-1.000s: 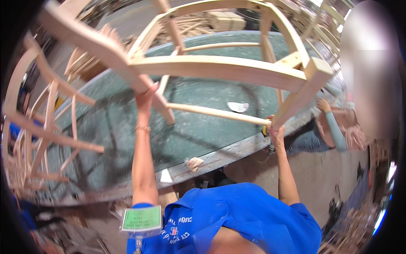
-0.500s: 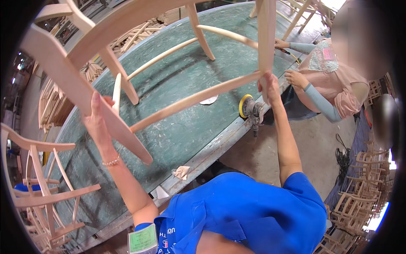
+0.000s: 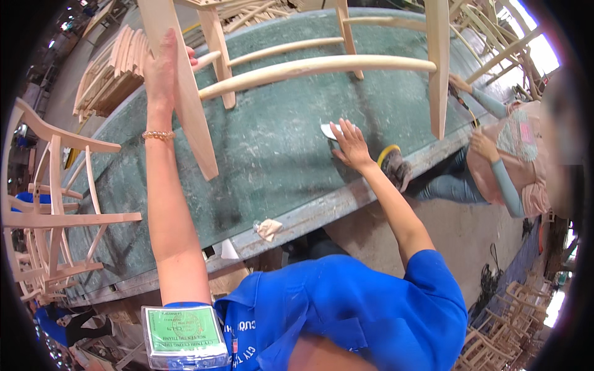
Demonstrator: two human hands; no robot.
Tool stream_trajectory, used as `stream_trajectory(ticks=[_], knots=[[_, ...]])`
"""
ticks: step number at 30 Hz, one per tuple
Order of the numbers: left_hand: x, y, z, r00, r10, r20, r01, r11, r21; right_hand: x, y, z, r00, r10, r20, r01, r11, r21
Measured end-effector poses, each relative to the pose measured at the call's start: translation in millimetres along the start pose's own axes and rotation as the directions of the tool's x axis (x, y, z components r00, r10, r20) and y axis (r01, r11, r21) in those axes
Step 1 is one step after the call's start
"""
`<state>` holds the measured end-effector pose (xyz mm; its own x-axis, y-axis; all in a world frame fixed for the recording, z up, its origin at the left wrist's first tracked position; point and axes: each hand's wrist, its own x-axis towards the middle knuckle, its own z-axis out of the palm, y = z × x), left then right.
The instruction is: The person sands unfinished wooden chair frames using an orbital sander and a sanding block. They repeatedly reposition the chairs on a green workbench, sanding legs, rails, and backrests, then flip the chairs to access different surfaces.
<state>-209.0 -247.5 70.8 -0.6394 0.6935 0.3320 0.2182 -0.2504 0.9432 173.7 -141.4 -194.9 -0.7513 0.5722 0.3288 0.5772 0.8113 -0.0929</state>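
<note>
A light wooden chair frame [image 3: 195, 123] stands tilted at the far side of the green tabletop [image 3: 278, 148], its upper part cut off by the picture's edge. Around one of its legs, my left hand [image 3: 162, 77] is closed, with the fingertips showing on the leg's far side. My right hand [image 3: 352, 147] is off the chair, flat and open over the table. Its fingertips overlap a white, rounded sanding pad or sheet [image 3: 327, 130]; whether they press on it I cannot tell. Just right of this hand lies a sander with a yellow-edged pad [image 3: 395, 168].
A co-worker [image 3: 501, 145] in grey-blue sleeves stands at the table's right, holding a tool. A crumpled cloth [image 3: 268, 229] lies on the near edge. Another chair frame [image 3: 74, 217] stands at left. Stacked wooden parts [image 3: 111, 77] sit beyond the table; more frames [image 3: 507, 309] are lower right.
My right hand has let go of the chair leg and come down to the white piece. The chair frame has shifted away and to the right, with my left hand still on it.
</note>
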Motion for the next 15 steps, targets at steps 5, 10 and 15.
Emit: stream_trajectory(ticks=[5, 10, 15], knots=[[14, 4, 14, 1.0, -0.022, 0.016, 0.022, 1.0, 0.009, 29, 44, 22, 0.962, 0.218, 0.167, -0.244, 0.957, 0.157], [15, 2, -4, 0.997, -0.064, -0.035, 0.066, 0.995, 0.072, 49, -37, -45, 0.974, 0.207, 0.095, -0.213, 0.675, 0.706], [18, 5, 2, 0.991, -0.126, -0.053, 0.129, 0.99, 0.057, 87, -77, -204, 0.874, -0.097, -0.476, 0.117, 0.993, 0.011]])
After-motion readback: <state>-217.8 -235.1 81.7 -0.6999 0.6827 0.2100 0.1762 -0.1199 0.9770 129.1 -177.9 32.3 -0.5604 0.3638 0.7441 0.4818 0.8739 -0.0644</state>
